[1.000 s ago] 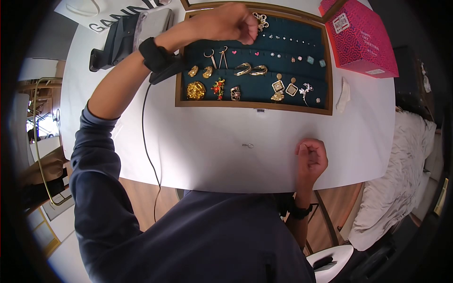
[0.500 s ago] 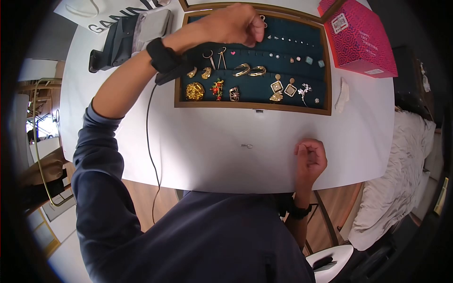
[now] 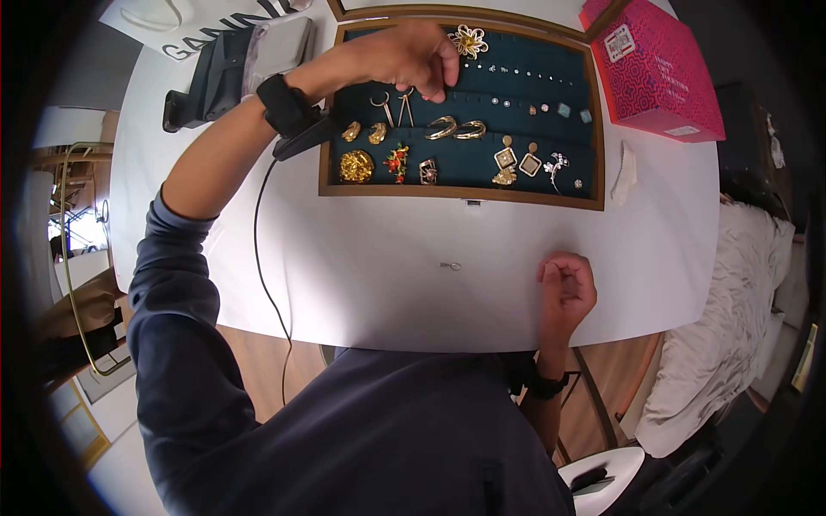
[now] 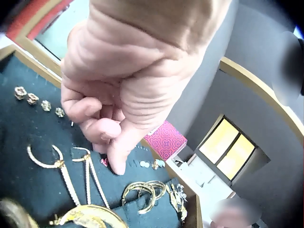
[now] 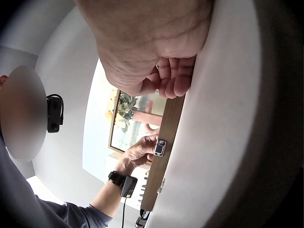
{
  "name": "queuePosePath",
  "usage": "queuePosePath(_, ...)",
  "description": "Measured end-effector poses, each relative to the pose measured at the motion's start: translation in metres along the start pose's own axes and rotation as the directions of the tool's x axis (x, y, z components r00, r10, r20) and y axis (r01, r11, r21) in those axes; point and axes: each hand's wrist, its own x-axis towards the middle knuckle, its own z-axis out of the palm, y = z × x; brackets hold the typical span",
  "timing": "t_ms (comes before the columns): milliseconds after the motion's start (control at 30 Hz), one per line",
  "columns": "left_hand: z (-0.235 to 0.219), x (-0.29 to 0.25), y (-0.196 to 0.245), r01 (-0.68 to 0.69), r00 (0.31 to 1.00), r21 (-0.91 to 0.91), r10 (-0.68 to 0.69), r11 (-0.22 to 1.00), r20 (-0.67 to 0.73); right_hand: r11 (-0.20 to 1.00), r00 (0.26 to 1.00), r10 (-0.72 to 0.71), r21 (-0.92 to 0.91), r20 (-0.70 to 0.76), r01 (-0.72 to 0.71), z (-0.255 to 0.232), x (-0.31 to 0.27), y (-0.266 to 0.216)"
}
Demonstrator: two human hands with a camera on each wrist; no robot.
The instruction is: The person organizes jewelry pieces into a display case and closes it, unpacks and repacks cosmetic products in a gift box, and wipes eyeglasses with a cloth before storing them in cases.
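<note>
My left hand (image 3: 411,60) reaches over the jewellery box (image 3: 465,193), its fingers curled down at the second row. In the left wrist view, a small pink heart earring (image 4: 104,162) shows between my thumb tip and a fingertip, which pinch at it. Beside them lie gold drop earrings with hoop tops (image 4: 88,175) and gold hoops (image 4: 142,190). A gold flower piece (image 3: 469,41) sits just past my fingers. My right hand (image 3: 568,284) rests on the white table, palm up, fingers loosely curled, holding nothing. To its left lies a small silver ring-topped piece (image 3: 451,267).
Several gold, floral and stone earrings (image 3: 357,167) fill the front row. A pink box (image 3: 658,73) stands right of the jewellery box. Dark cases (image 3: 225,73) stand at the left, and a cable (image 3: 265,267) hangs from my left wrist. A white scrap (image 3: 625,172) lies right.
My left hand went right, then came back left and nearer me. The right-hand pink heart earring has gone from its row; the left one is now hidden by my hand in the head view.
</note>
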Motion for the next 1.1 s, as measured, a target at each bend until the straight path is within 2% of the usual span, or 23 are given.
queuePosePath(100,-0.001,0.003,-0.006,-0.017,0.997,-0.016,0.016,1.000,-0.075,1.000,1.000,0.013,0.010,-0.005,-0.013,-0.001,0.000,0.000)
queuePosePath(333,0.004,-0.002,-0.008,-0.040,0.998,-0.039,0.038,0.998,-0.040,1.000,1.000,0.012,-0.008,-0.008,-0.012,0.000,-0.001,-0.001)
queuePosePath(433,0.001,-0.009,0.000,-0.041,0.998,0.051,0.043,0.998,-0.048,1.000,1.000,0.011,0.006,-0.028,-0.011,0.001,0.000,-0.002)
queuePosePath(500,-0.009,-0.021,0.003,-0.006,0.972,0.054,0.018,0.999,-0.236,1.000,1.000,-0.001,-0.015,-0.023,0.000,-0.002,-0.001,-0.001)
queuePosePath(533,-0.016,-0.027,-0.011,-0.059,0.939,0.052,0.073,0.997,-0.336,1.000,1.000,-0.003,-0.013,-0.024,0.003,-0.002,-0.001,-0.001)
queuePosePath(567,-0.021,-0.037,-0.010,-0.060,0.939,0.054,0.075,0.997,-0.335,1.000,0.999,0.013,-0.012,-0.031,-0.014,-0.002,-0.001,0.000)
queuePosePath(633,-0.025,-0.064,0.002,0.089,0.826,0.130,0.000,0.987,-0.563,0.999,0.999,0.030,-0.011,-0.039,-0.031,-0.002,-0.002,0.000)
queuePosePath(667,-0.021,-0.076,-0.004,0.090,0.826,0.131,-0.001,0.987,-0.564,0.999,0.998,0.035,-0.004,-0.045,-0.035,-0.001,-0.003,0.000)
queuePosePath(733,-0.007,-0.097,-0.015,-0.185,0.823,-0.062,0.120,0.981,-0.555,0.999,0.998,0.034,0.005,-0.050,-0.034,-0.001,-0.001,0.000)
queuePosePath(767,0.015,-0.112,0.008,-0.133,0.830,-0.230,-0.019,0.964,-0.557,0.999,0.999,0.013,-0.032,-0.030,-0.013,-0.002,-0.001,0.001)
queuePosePath(800,0.030,-0.126,0.029,-0.110,0.873,-0.205,-0.004,0.973,-0.489,0.998,1.000,-0.006,-0.070,-0.009,0.005,-0.002,0.000,0.001)
queuePosePath(833,0.056,-0.133,0.044,-0.135,0.877,-0.395,-0.076,0.909,-0.475,0.998,1.000,-0.005,-0.069,-0.011,0.004,0.001,0.002,-0.005)
queuePosePath(867,0.069,-0.140,0.065,-0.042,0.910,-0.406,-0.132,0.913,-0.392,0.997,0.998,0.030,0.063,0.048,-0.033,0.006,0.006,-0.017)
queuePosePath(900,0.085,-0.143,0.072,-0.014,0.926,-0.462,-0.163,0.887,-0.342,0.978,0.992,0.057,0.191,0.111,-0.077,0.010,0.011,-0.028)
queuePosePath(933,0.101,-0.144,0.076,-0.046,0.936,-0.483,-0.131,0.875,-0.327,0.978,0.992,0.058,0.191,0.111,-0.078,0.014,0.015,-0.034)
queuePosePath(1000,0.129,-0.140,0.082,-0.117,0.954,-0.630,-0.090,0.768,-0.287,0.899,0.955,0.104,0.385,0.278,-0.210,0.022,0.025,-0.044)
queuePosePath(1033,0.140,-0.138,0.083,-0.144,0.960,-0.693,-0.071,0.707,-0.272,0.899,0.954,0.105,0.384,0.280,-0.211,0.028,0.029,-0.048)
queuePosePath(1067,0.148,-0.135,0.087,-0.141,0.961,-0.695,-0.072,0.705,-0.268,0.891,0.949,0.099,0.398,0.299,-0.218,0.034,0.032,-0.050)
queuePosePath(1100,0.155,-0.131,0.092,-0.178,0.945,-0.769,-0.110,0.613,-0.307,0.884,0.945,0.095,0.410,0.313,-0.224,0.038,0.033,-0.053)
